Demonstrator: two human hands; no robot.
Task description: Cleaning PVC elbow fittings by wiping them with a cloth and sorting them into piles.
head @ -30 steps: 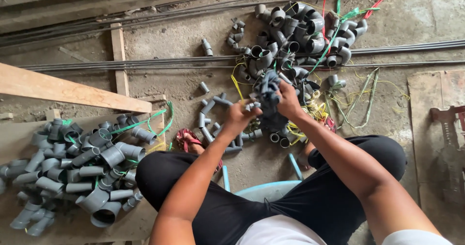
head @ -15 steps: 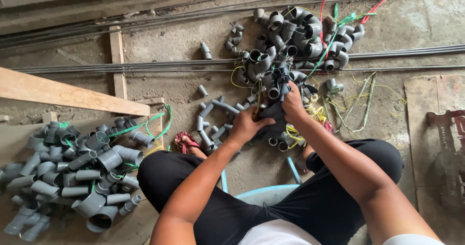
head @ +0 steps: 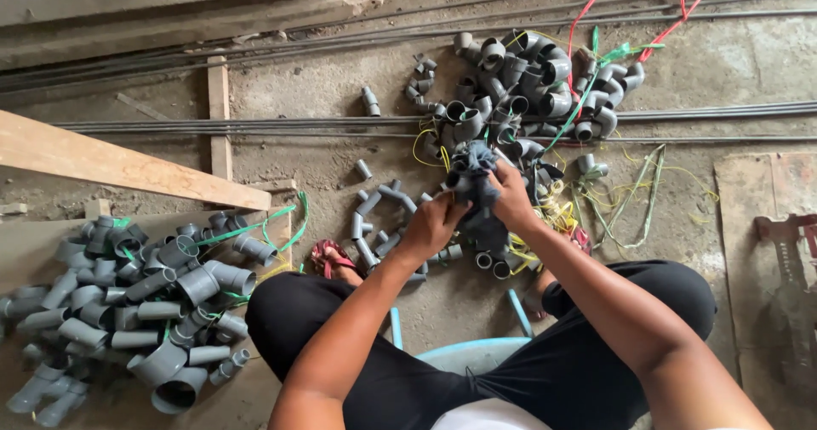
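Both my hands are closed on a bunch of small dark grey pipe fittings [head: 473,168], held just above the concrete floor. My left hand [head: 432,224] grips its lower left side. My right hand [head: 511,197] grips its right side, fingers over the top. Beyond it lies a heap of larger grey pipe elbows [head: 528,81], tied with red and green string. Loose small fittings [head: 383,213] lie scattered on the floor under my left wrist. Yellow and green strings [head: 613,196] sprawl to the right of my hands.
Another heap of grey pipe fittings [head: 136,302] lies on a board at the lower left. A wooden plank [head: 119,168] slants across the left. Long steel rods [head: 255,125] run across the floor. I sit on a blue stool [head: 464,353]. A rusty tool [head: 787,251] lies at the right.
My hands and the bunch of fittings have come slightly down and nearer to me. Both hands keep their grip on it and shift around it.
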